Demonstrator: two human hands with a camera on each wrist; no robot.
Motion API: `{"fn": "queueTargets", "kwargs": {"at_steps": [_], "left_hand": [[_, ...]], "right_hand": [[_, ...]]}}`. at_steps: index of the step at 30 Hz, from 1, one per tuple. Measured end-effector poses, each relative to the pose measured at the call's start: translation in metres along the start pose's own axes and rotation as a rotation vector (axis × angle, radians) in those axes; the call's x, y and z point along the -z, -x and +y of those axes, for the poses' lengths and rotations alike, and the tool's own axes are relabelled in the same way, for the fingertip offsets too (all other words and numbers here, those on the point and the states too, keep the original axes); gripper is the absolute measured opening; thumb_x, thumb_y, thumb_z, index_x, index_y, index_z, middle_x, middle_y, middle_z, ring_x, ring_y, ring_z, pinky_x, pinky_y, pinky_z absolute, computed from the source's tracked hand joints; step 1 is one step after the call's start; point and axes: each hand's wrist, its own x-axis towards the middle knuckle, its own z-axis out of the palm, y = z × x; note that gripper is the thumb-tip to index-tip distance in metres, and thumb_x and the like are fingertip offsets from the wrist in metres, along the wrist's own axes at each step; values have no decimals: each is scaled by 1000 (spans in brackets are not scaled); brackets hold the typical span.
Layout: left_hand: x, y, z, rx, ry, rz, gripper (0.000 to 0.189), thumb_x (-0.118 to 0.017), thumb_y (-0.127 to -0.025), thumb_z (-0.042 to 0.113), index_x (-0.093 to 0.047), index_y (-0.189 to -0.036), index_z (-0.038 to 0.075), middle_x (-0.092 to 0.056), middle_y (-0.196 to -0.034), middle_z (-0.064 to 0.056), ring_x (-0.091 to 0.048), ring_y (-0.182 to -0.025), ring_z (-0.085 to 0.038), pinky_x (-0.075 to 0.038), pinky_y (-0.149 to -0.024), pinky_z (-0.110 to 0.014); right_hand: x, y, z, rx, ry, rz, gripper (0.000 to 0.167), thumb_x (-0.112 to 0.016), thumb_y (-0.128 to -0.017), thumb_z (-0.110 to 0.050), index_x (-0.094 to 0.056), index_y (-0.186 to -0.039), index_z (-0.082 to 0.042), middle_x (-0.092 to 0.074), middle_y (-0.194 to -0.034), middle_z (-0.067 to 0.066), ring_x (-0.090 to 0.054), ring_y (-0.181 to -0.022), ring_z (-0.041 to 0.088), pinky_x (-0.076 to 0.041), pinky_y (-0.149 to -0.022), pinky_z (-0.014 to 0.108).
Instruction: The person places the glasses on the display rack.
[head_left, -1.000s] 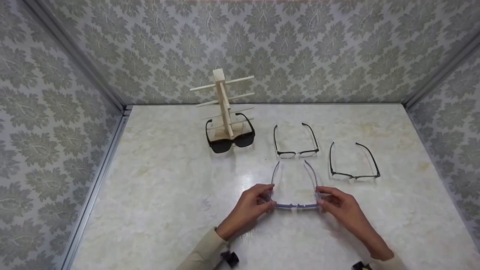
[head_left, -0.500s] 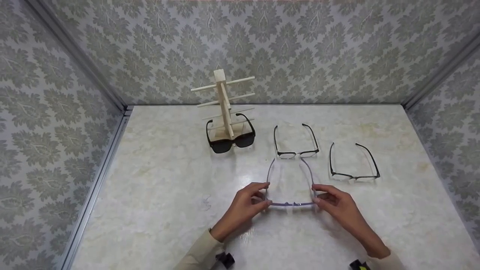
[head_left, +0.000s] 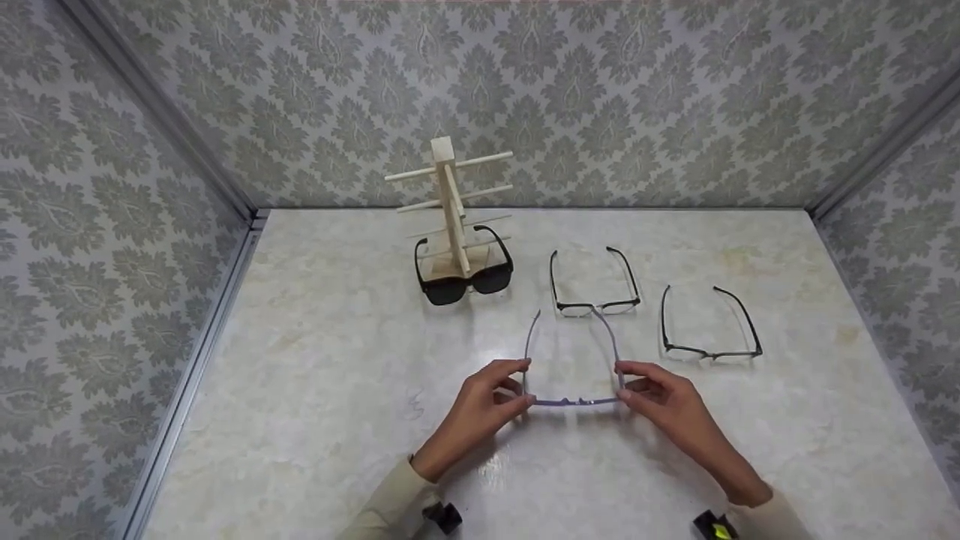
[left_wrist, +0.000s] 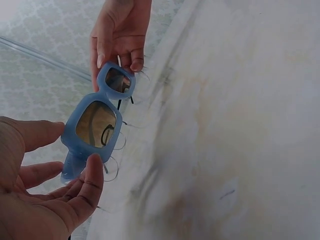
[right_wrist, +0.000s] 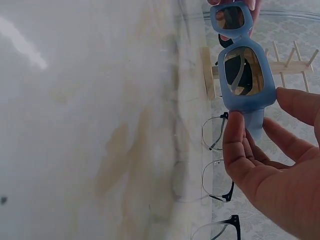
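Observation:
Blue-framed sunglasses (head_left: 574, 402) with brownish lenses are held up by both hands, their temples unfolded and pointing away. My left hand (head_left: 480, 401) pinches the left end of the frame near the hinge, thumb and fingers on either side. Matching it at the right end, my right hand (head_left: 667, 394) grips the frame by the hinge. In the left wrist view the front of the blue sunglasses (left_wrist: 104, 94) shows both lenses. Seen from above, the right temple tip overlaps the bridge of black-rimmed eyeglasses (head_left: 558, 283) lying behind.
A wooden display stand (head_left: 450, 202) with several pegs stands at the back, black sunglasses (head_left: 493, 280) around its base. Other dark-framed eyeglasses (head_left: 750, 330) lie open to the right on the marbled table (head_left: 315, 375). Patterned panels (head_left: 525, 97) enclose the table's back and sides.
Both hands have carried the blue sunglasses a short way left and slightly farther from me. Their grip looks the same. The stand and other glasses stay in place.

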Motion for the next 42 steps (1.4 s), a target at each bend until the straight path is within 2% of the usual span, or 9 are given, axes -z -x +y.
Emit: {"fn": "queueTargets", "kwargs": {"at_steps": [4,9,15,22,30,32,42], "left_hand": [[2,1,1,-11,12,11,52,-81,-100,1,-64,-148,-7,-65,-141,-28,-75,-110,-35,-66,-88,-34],[5,3,6,-3,38,31,52,-81,-99,1,-66,-149,-1,-65,-143,-26,-74,-111,-35,-65,-87,-30],[9,4,15,-20,70,66,53,-81,-99,0,-66,-149,2,-65,-144,-23,-73,-113,-41,-65,-86,-29],[13,7,22,-44,4,118,53,-81,-99,1,-66,-150,3,-65,-143,-16,-75,-108,-27,-65,-89,-32],[21,9,34,-118,-40,158,54,-82,-98,-1,-66,-149,0,-65,-142,-14,-75,-105,-30,-66,-87,-33],[23,9,35,-129,-48,166,54,-82,-98,-1,-65,-150,1,-65,-142,-15,-75,-105,-32,-66,-87,-33],[38,11,40,-106,-84,217,57,-81,-99,1,-64,-153,6,-63,-146,-13,-74,-107,-26,-66,-88,-33]], "right_hand": [[-1,-3,-1,-3,2,-14,45,-80,-102,-6,-68,-144,4,-69,-140,25,-74,-110,17,-62,-89,23],[-2,-9,-4,14,14,-32,47,-80,-102,-8,-67,-145,5,-68,-142,26,-74,-112,22,-62,-91,24],[0,-16,-12,46,39,-37,44,-80,-103,-10,-70,-145,-4,-66,-144,26,-74,-113,21,-61,-93,24],[-2,-25,-23,105,31,-56,42,-79,-103,-8,-71,-145,-7,-67,-143,21,-73,-116,25,-60,-95,24],[-5,-33,-30,167,6,-53,42,-78,-102,-3,-71,-144,-8,-69,-140,14,-73,-115,25,-61,-94,25],[-6,-35,-32,180,4,-54,42,-78,-102,-2,-72,-143,-8,-68,-141,15,-72,-114,26,-61,-94,25],[-16,-56,-45,211,-2,-89,42,-77,-104,-6,-71,-145,-10,-68,-143,9,-71,-118,31,-60,-98,26]]}}
